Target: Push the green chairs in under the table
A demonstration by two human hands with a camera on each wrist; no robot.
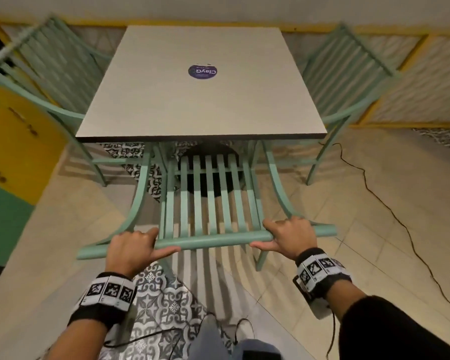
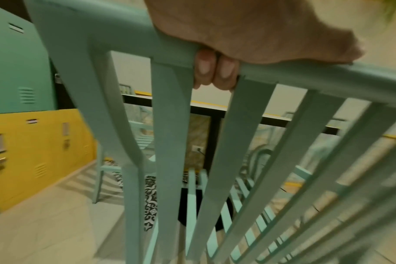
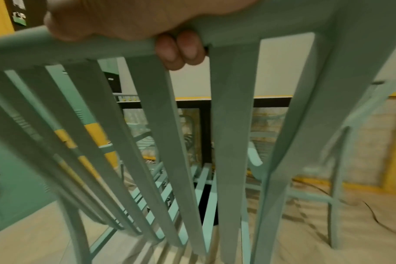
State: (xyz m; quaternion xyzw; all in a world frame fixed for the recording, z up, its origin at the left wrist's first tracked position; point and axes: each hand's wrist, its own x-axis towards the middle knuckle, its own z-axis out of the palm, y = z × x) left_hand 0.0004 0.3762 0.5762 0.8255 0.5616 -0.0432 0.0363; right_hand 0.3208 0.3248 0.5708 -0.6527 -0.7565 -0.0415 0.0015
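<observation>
Both-handed, the left hand [image 1: 130,249] and right hand [image 1: 289,236] curl fingers [image 2: 206,69] over the chair [image 1: 208,201] top rail, palms down, thumbs underneath.

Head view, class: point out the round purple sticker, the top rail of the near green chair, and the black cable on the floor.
Round purple sticker [image 1: 202,71], head view: its centre, on the tabletop.
Top rail [image 1: 213,240], head view: mid-rail, between both hands.
Black cable [image 1: 390,211], head view: a stretch on the tiles, right of the table.
</observation>
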